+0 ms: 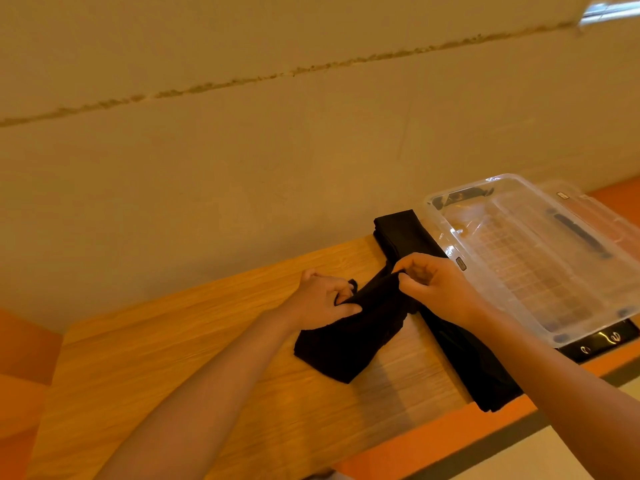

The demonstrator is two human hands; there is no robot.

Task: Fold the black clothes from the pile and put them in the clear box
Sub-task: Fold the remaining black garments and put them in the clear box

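A small black garment [349, 337] lies partly lifted on the wooden table [207, 358]. My left hand [325, 299] pinches its upper left edge between thumb and fingers. My right hand [436, 285] pinches the upper right edge, fingers curled. The garment's lower part rests flat on the wood. A stack of black clothes [405, 233] lies along the table's right side, running under my right forearm to the near edge [485, 382]. The clear box [540, 265] stands to the right of that stack, with nothing visible inside.
A plain beige wall rises right behind the table. An orange surface [433, 441] borders the table on the near and right sides. The box's clear lid [602, 216] lies behind the box. A black glossy sheet [602, 341] shows under the box's near corner.
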